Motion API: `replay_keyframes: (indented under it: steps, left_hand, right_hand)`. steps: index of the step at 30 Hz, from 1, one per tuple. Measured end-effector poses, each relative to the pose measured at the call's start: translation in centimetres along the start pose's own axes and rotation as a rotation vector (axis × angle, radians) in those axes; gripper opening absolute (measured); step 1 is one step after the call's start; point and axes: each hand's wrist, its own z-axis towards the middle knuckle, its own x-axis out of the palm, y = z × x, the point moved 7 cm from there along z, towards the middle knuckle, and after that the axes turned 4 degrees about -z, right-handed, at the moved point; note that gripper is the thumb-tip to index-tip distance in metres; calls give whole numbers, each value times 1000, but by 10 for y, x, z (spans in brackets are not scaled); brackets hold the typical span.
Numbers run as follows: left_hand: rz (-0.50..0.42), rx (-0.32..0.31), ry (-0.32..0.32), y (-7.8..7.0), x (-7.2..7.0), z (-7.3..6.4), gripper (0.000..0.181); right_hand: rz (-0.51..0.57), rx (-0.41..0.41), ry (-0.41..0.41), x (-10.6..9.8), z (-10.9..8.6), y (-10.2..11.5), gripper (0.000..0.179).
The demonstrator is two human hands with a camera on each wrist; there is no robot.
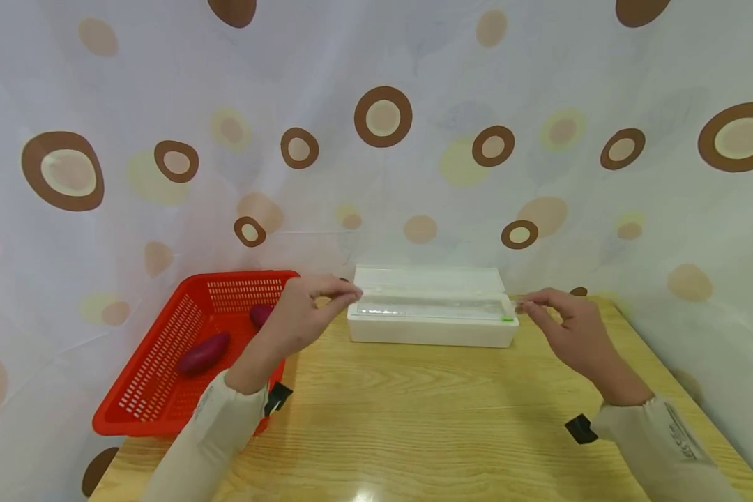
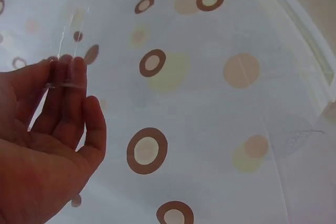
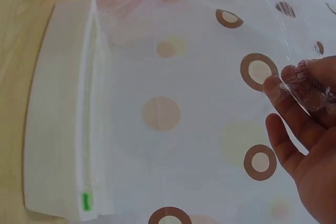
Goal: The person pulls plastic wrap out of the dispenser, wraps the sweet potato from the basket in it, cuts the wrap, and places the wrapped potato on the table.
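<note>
A white cling film dispenser box (image 1: 431, 331) stands at the back of the table, its lid (image 1: 428, 280) raised. Clear cling film (image 3: 289, 40) is held up by its edge between both hands. My left hand (image 1: 306, 310) pinches one corner between thumb and fingertips, near the box's left end. Beyond the right end, my right hand (image 1: 567, 328) pinches the other corner, where the film bunches in small wrinkles. In the right wrist view the box shows a green slider (image 3: 87, 201) near one end.
Left of the box, a red plastic basket (image 1: 139, 369) holds purple oblong vegetables (image 1: 203, 353); my left forearm passes over its right side. A wooden table (image 1: 414, 425) lies under everything. A patterned curtain (image 1: 326, 63) hangs right behind the box.
</note>
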Motion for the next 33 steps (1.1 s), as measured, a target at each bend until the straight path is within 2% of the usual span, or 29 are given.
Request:
replay_keyframes:
  steps: [3, 7, 10, 13, 16, 21, 26, 30, 33]
  left_hand:
    - [46, 71, 150, -5, 15, -25, 11]
    - [54, 133, 402, -3, 43, -57, 10]
    - [36, 136, 588, 9, 69, -76, 11]
    - [17, 117, 714, 24, 91, -90, 12]
    - [-3, 77, 781, 39, 107, -100, 12]
    - [13, 55, 832, 61, 130, -113, 10]
    - [141, 73, 865, 79, 148, -121, 8]
    - [223, 88, 888, 87, 159, -125, 7]
    - [264, 60, 908, 94, 163, -126, 7]
  right_hand:
    - [106, -84, 105, 7, -22, 8, 27]
    - [246, -122, 281, 26, -48, 11, 33]
    - [329, -101, 419, 46, -69, 7, 29]
    - [401, -83, 543, 66, -87, 2, 22]
    - [451, -74, 639, 84, -103, -4, 18]
    - [393, -95, 716, 106, -124, -12, 15]
    - [276, -143, 780, 119, -137, -12, 14]
    - [198, -223, 783, 124, -142, -10, 14]
    - [147, -285, 768, 125, -146, -8, 13]
